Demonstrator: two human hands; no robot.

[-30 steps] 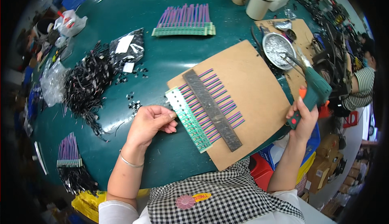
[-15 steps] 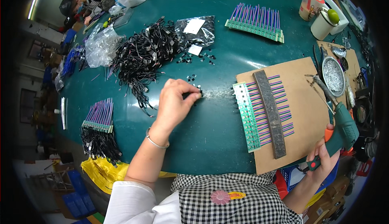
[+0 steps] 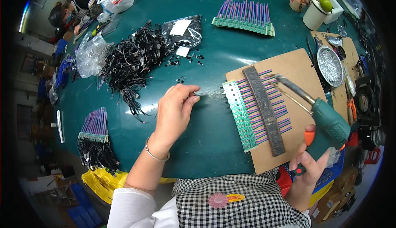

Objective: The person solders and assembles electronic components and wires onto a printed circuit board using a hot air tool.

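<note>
In the head view, my right grip [image 3: 310, 164] is wrapped around the handle of a green soldering gun [image 3: 331, 122], a finger near its orange trigger [image 3: 309, 135]. The gun's tip points left, appearing over the upper wires; I cannot tell how high it is. My left grip [image 3: 173, 109] is narrow, thumb and forefinger drawn nearly together above the green worktop [image 3: 198, 145]; I cannot tell whether a tiny piece sits between them. Just beyond lie loose small black components [image 3: 180, 80]. Between my two hands, the green-and-white circuit board strip [image 3: 240, 116] lies along the left edge of the cardboard sheet [image 3: 303, 77], its purple-and-green wires [image 3: 281, 109] running right beneath a dark flat bar [image 3: 264, 110]. A heap of black cables [image 3: 136, 59] spreads to the left, and a metal bowl [image 3: 318, 62] of silvery material stands to the right, past the sheet.
</note>
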